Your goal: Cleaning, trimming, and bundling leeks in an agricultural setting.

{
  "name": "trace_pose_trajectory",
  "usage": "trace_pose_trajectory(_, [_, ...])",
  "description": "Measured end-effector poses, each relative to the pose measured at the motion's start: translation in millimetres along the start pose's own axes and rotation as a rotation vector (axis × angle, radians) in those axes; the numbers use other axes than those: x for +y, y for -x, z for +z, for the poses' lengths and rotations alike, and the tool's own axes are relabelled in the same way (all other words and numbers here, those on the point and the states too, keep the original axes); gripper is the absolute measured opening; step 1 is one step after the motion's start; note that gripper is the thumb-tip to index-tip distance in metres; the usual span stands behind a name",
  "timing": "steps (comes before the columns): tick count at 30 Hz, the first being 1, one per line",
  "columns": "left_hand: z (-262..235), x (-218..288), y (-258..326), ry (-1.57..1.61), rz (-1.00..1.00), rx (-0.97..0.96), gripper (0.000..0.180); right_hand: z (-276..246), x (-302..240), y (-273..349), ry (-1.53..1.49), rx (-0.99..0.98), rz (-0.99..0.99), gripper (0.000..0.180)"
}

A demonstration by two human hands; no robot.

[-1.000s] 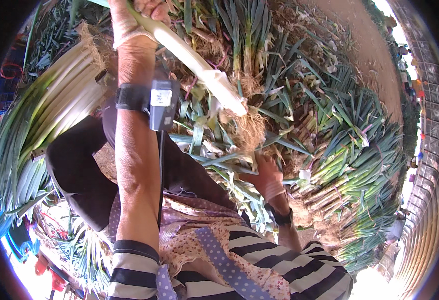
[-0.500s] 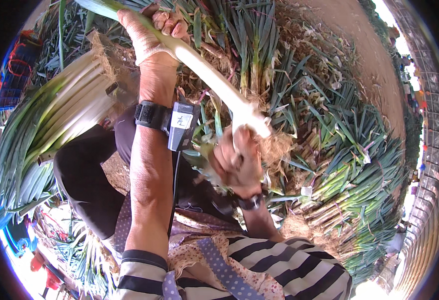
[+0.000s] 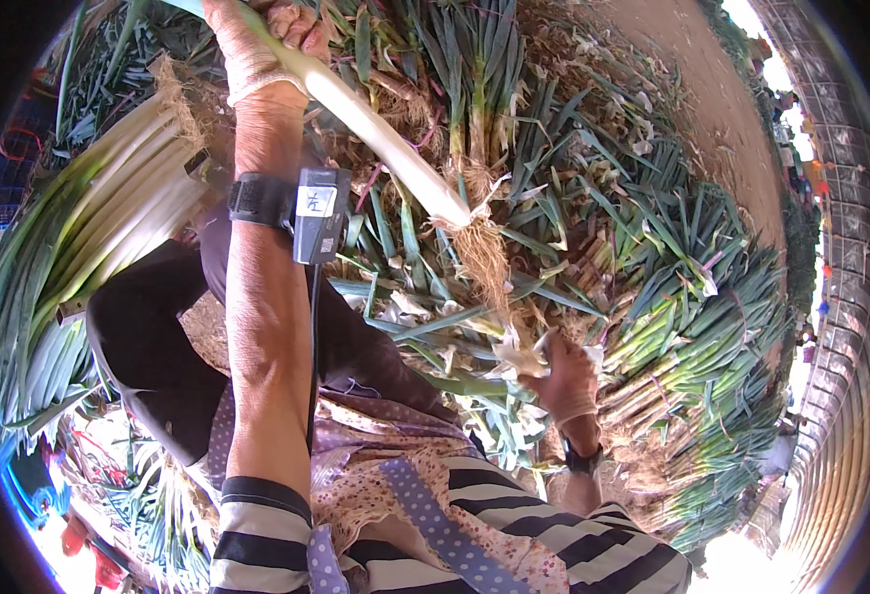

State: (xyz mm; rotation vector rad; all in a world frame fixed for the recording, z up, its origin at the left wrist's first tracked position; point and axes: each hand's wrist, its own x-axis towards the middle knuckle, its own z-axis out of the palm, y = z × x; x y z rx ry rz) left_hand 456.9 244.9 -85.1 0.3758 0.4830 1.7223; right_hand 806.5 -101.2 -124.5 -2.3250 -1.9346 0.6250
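My left hand (image 3: 274, 45), in a pale glove or wrap that leaves the fingertips showing, is closed round the green upper part of a long leek (image 3: 387, 139). The white stalk slants down to the right and ends in a tuft of brown roots (image 3: 484, 259). Lower right, my right hand (image 3: 565, 384) is apart from the leek, low over the litter. Its fingers are curled at a pale strip of leek peel (image 3: 517, 354); part of the grip is hidden.
Trimmed leeks (image 3: 123, 188) lie stacked in a holder beside my left knee. Tied bundles of green onions (image 3: 697, 366) spread on the right, with another bundle (image 3: 479, 84) ahead. Loose leaves and peelings cover the ground between them. A blue crate (image 3: 14, 168) stands far left.
My right hand has left the leek's root end and moved down to the right. The left hand has shifted slightly left and up with the leek, whose roots now hang free.
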Motion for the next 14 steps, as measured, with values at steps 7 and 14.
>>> trace_pose_trajectory(7, [9.4, 1.2, 12.5, 0.008, -0.015, -0.099, 0.057, -34.3, -108.3, -98.1, -0.324, 0.573, -0.624, 0.064])
trace_pose_trajectory(14, [21.8, -3.8, 24.8, 0.003, -0.006, -0.009, 0.054, -9.0, -152.8, -143.7, -0.323, 0.323, -0.666, 0.024])
